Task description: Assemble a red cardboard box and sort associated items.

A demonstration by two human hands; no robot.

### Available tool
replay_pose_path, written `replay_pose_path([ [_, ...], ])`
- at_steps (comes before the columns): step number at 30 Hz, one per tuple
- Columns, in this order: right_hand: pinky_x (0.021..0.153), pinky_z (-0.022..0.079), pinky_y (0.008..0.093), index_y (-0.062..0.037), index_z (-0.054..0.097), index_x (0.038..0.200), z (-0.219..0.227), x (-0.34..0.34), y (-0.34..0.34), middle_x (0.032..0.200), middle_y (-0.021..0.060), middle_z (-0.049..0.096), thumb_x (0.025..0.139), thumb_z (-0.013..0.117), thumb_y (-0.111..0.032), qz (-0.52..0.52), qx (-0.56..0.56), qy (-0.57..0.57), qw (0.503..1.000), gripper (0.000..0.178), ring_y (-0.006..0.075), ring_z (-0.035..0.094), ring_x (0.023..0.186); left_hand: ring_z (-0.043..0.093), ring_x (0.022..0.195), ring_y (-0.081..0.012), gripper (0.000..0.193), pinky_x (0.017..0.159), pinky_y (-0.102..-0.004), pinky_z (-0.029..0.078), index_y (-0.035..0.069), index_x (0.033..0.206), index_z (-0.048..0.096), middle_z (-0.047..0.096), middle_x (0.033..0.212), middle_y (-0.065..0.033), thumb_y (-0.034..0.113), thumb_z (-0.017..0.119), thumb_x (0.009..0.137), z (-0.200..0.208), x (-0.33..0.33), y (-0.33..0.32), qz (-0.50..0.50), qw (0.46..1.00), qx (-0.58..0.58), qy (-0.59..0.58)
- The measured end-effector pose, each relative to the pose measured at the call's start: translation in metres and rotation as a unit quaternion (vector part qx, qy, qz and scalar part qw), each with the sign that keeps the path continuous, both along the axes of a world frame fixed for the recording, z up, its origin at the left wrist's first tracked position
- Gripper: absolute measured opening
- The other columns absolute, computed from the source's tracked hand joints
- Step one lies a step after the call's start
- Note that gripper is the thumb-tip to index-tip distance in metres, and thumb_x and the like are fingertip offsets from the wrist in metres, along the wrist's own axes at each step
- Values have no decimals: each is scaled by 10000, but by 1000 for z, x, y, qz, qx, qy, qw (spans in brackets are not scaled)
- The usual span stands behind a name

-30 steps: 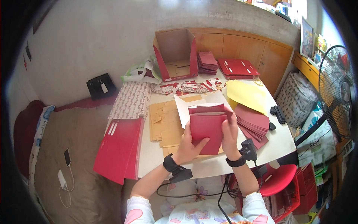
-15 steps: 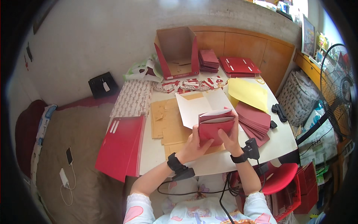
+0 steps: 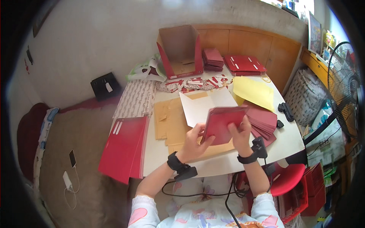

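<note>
Both my hands hold a dark red folded card piece (image 3: 224, 123) above the near part of the table. My left hand (image 3: 195, 143) grips its lower left edge, thumb in front. On the right side my right hand (image 3: 241, 137) has its thumb on the front face and fingers around the edge. Beneath it lies a folded white sheet (image 3: 194, 108) on flattened brown cardboard (image 3: 162, 118). Just right of the piece, a fanned pile of dark red cards (image 3: 263, 121) lies partly under a yellow sheet (image 3: 254, 91).
Large red sheets (image 3: 123, 148) overhang the table's left edge. At the back stand an open box (image 3: 180, 51), a stack of small red cards (image 3: 213, 60) and flat red folders (image 3: 245, 65), with torn scraps (image 3: 194, 84) in front. A fan (image 3: 344, 87) stands right; cables hang from my wrists.
The card piece has tilted and shifted slightly right and up. Its open upper edges, visible before, now look closed together, and my right hand has moved right with it.
</note>
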State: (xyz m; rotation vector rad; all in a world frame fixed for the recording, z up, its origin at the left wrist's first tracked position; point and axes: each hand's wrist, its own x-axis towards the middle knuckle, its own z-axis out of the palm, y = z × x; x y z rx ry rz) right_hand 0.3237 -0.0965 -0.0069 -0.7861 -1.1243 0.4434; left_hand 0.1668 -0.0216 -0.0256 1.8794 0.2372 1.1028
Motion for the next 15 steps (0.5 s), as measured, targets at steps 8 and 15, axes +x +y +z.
replay_pose_path([
  [8, 826, 446, 249, 38, 491, 1150, 18, 10, -4, 1062, 76, 594, 874, 613, -95, 1, 10, 20, 1000, 330, 121, 553, 950, 614, 860, -127, 174, 765, -269, 516, -27, 1005, 577, 615, 930, -67, -8, 597, 833, 18, -7, 14, -56, 997, 44, 41],
  [15, 840, 452, 267, 27, 495, 1171, -10, -3, -1, 1060, 89, 601, 850, 630, -62, 30, -55, -65, 996, 359, 134, 560, 961, 571, 1018, -238, 461, 887, -346, 464, 5, 1276, 336, 505, 1176, -186, 13, 539, 862, 21, 4, -3, -12, 995, 26, -93],
])
